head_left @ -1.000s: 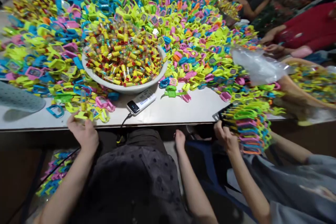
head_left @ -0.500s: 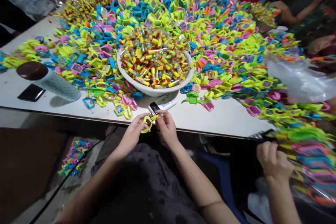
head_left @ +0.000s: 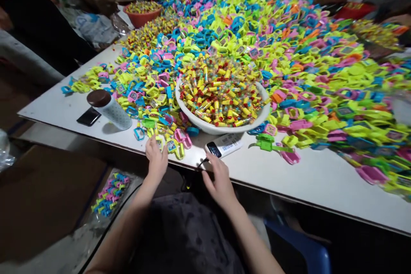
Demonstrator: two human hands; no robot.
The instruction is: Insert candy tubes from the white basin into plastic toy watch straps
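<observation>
Bottle [head_left: 111,108]: white, brown cap, lying on the table [head_left: 308,180] well left of the left fingers; a dark phone [head_left: 88,116] lies beside it.
Left hand [head_left: 156,159]: at the table edge, fingers bent down onto the small toy watches [head_left: 171,143]; whether they have pinched one, the view does not tell.
Toy watches: just ahead of and under the left fingertips, a loose cluster at the near rim of the big heap [head_left: 289,60].
Handling: likely light, stiff plastic, thin looped straps that snag on neighbours; best taken by the square face, between thumb and forefinger.
Bowl [head_left: 221,126]: white, full of yellow tubes, beyond both hands.
Right hand [head_left: 220,180]: fingers spread and loose, holding nothing, just short of the power bank [head_left: 224,146].
</observation>
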